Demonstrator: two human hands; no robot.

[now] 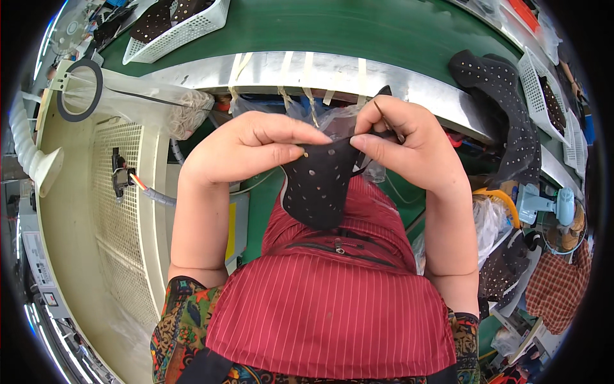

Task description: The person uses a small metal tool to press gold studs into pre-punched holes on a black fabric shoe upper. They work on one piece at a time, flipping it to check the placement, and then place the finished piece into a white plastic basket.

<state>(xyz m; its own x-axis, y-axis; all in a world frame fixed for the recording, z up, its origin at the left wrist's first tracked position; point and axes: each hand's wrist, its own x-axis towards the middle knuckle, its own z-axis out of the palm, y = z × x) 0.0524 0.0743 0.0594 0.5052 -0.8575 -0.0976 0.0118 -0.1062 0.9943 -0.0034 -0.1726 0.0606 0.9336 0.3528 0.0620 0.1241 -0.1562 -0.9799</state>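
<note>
A black fabric piece [318,185] dotted with small pale spots hangs in front of my red striped apron [332,307]. My left hand [259,144] pinches its upper left edge between thumb and fingers. At the upper right edge, my right hand [403,141] grips the same piece, with a thin dark strip running up between the fingers. The piece's lower end droops over my lap. What lies behind my right fingers is partly hidden.
A metal-edged green conveyor [339,29] runs across the far side, pale tape strips [309,77] hanging from its edge. A spotted black fabric length [502,109] drapes over it at right. White baskets [182,32] stand on it. A cream perforated cabinet [115,217] stands left; a blue fan [543,205] is right.
</note>
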